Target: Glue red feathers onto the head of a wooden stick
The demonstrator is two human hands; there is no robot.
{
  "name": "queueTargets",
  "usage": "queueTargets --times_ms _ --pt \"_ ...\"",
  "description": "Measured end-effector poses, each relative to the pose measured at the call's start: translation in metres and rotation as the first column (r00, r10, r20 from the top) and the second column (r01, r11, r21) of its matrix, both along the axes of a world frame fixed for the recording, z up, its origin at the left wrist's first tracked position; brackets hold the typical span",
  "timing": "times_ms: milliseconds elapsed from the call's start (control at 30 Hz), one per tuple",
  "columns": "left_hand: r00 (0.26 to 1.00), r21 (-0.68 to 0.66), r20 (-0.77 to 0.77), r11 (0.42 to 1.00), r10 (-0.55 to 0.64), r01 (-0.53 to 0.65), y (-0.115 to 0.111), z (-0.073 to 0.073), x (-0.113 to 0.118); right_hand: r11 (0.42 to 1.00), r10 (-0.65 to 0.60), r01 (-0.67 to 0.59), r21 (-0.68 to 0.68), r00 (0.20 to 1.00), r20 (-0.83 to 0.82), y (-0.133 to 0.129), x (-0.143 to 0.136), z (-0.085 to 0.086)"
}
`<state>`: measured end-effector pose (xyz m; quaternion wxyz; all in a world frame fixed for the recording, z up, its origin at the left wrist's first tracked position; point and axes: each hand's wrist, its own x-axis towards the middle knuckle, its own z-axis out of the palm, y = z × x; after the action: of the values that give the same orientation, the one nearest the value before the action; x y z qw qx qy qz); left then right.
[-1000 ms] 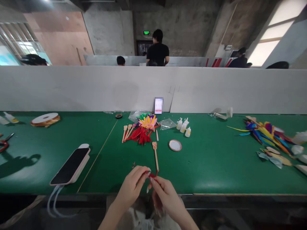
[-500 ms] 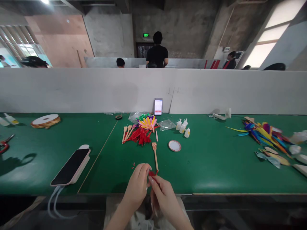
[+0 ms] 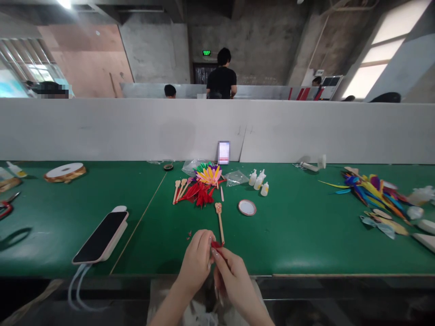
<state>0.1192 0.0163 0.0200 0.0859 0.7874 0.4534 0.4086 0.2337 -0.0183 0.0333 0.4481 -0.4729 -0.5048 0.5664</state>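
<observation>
My left hand [image 3: 199,253] and my right hand [image 3: 233,269] meet at the table's front edge, fingers closed. Between their fingertips they pinch a small red feather [image 3: 215,244], mostly covered by the fingers. Just beyond my hands lies a wooden stick with a paw-shaped head [image 3: 218,208], its lower end close to my fingertips. Further back are a heap of red feathers [image 3: 200,194], a fan of pink and yellow feathers [image 3: 209,174] and several similar wooden sticks [image 3: 179,191]. Tiny reddish scraps [image 3: 189,235] lie left of the stick.
A round white lid-like dish [image 3: 247,207] and small white bottles [image 3: 258,182] stand right of centre. A phone [image 3: 102,235] with cables lies at left, near red-handled scissors [image 3: 6,207]. Coloured feathers [image 3: 374,194] are piled at right. A white partition [image 3: 136,129] closes the back.
My fingers have shifted slightly around the red feather. At the far left a wooden-rimmed object has come into view and a shadow has moved left. A person behind the partition at right has moved.
</observation>
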Motion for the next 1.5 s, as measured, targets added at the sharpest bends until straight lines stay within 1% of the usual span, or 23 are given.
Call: queueTargets --times_ms 67,167,233,333,433,500,633,767,867,933,1133,1233,1333,1400,1500 --pt "1.0 -0.002 0.008 1.0 0.002 -0.002 0.0 0.0 0.0 1.0 0.003 -0.003 0.005 1.0 0.002 0.001 0.0 0.001" --pt "1.0 0.029 0.028 1.0 -0.007 0.006 0.001 0.001 -0.001 1.0 0.016 -0.016 0.003 1.0 -0.002 0.002 -0.001 0.002" --pt "0.999 0.01 0.023 1.0 -0.021 0.021 0.002 0.002 -0.003 1.0 0.026 -0.026 -0.018 1.0 -0.011 0.003 -0.001 0.001" --pt "0.997 -0.05 -0.031 0.996 -0.069 0.067 0.004 0.005 -0.009 0.997 0.039 -0.04 -0.063 0.999 -0.026 0.006 0.004 -0.004" --pt "0.982 -0.04 -0.112 0.988 -0.152 0.148 0.004 0.005 -0.017 0.996 0.044 -0.046 -0.076 0.999 -0.025 0.007 0.013 -0.012" --pt "0.972 -0.038 -0.148 0.983 -0.182 0.178 0.002 0.003 -0.021 0.994 0.065 -0.067 -0.083 0.998 -0.022 0.007 0.018 -0.018" --pt "0.974 -0.07 -0.177 0.989 -0.14 0.13 -0.003 -0.004 -0.023 0.98 0.13 -0.135 -0.144 0.991 -0.042 0.003 0.017 -0.023" --pt "0.975 -0.06 -0.198 0.994 -0.099 0.088 -0.006 -0.009 -0.018 0.977 0.124 -0.128 -0.172 0.992 -0.03 0.0 0.009 -0.019" --pt "0.974 -0.02 -0.223 0.999 -0.049 0.046 -0.007 -0.009 -0.013 0.977 0.132 -0.135 -0.163 0.991 -0.028 -0.001 0.007 -0.014" --pt "0.969 -0.018 -0.246 1.0 -0.021 0.017 -0.008 -0.007 -0.01 0.977 0.147 -0.15 -0.152 0.989 -0.028 -0.001 0.007 -0.013" --pt "0.964 -0.08 -0.266 0.996 0.012 -0.034 -0.012 -0.006 -0.004 0.989 0.099 -0.098 -0.11 0.995 0.004 -0.003 0.005 -0.008" --pt "0.967 -0.121 -0.253 0.991 0.021 -0.053 -0.012 -0.003 -0.004 0.988 0.106 -0.106 -0.114 0.994 -0.002 -0.003 0.006 -0.009" --pt "0.977 -0.165 -0.207 0.986 -0.054 0.02 -0.011 0.006 -0.008 0.978 0.145 -0.145 -0.151 0.989 -0.009 -0.001 0.012 -0.013" --pt "0.972 -0.186 -0.188 0.977 -0.139 0.104 -0.011 0.012 -0.014 0.971 0.169 -0.167 -0.169 0.986 -0.004 0.001 0.018 -0.017" --pt "0.951 -0.233 -0.172 0.949 -0.256 0.213 -0.014 0.019 -0.022 0.965 0.2 -0.194 -0.178 0.979 0.021 0.003 0.029 -0.021"
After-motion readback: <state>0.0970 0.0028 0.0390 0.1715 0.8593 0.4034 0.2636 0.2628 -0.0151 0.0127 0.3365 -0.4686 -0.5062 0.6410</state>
